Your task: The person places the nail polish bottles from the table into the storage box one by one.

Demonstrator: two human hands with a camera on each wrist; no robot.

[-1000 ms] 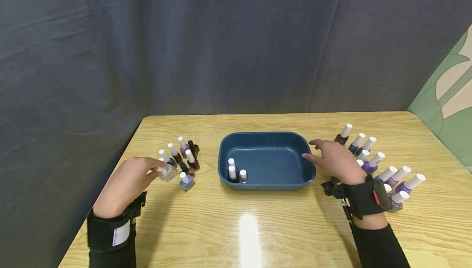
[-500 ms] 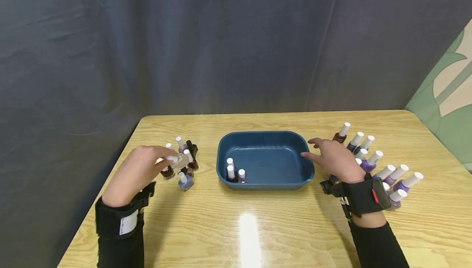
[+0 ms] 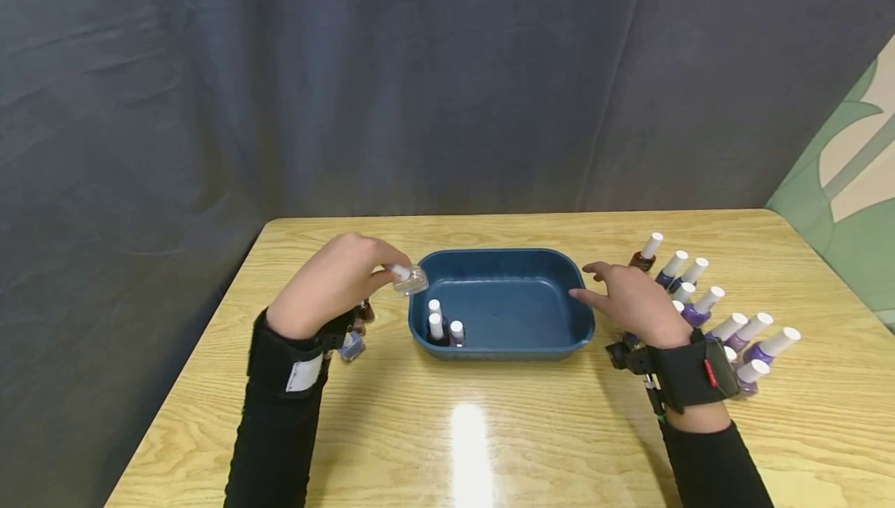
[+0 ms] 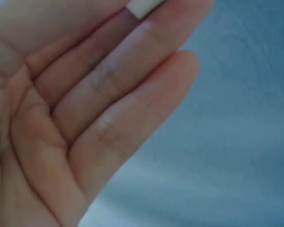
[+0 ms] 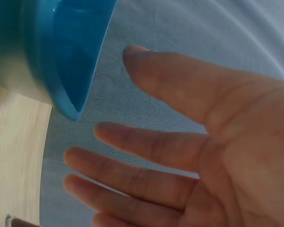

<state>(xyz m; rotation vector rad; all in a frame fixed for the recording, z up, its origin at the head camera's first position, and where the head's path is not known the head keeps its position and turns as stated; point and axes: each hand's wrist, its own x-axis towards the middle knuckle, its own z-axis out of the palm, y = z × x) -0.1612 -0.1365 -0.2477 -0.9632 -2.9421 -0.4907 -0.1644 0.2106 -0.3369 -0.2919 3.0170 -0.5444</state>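
My left hand [image 3: 343,279] pinches the white cap of a clear nail polish bottle [image 3: 411,281], held at the left rim of a blue plastic tub [image 3: 503,354]. In the left wrist view, the end of the white cap [image 4: 144,6] shows by the fingers. Inside the tub's near left corner stand a few nail polish bottles [image 3: 437,328] with white caps. My right hand [image 3: 639,302] is at the tub's right end, thumb and fingers spread, holding nothing. The right wrist view shows the thumb and fingers apart beside the tub's wall [image 5: 31,47].
On the right of the wooden table [image 3: 531,438] stand several nail polish bottles [image 3: 699,306], mostly purple and dark, around and behind the right wrist. A few more, including a light blue bottle [image 3: 353,347], are partly hidden beneath the left arm. A grey cloth [image 3: 447,88] hangs behind the table.
My left hand has carried the clear nail polish bottle rightward from the left group of bottles to the tub's left rim. My right hand has stayed in place.
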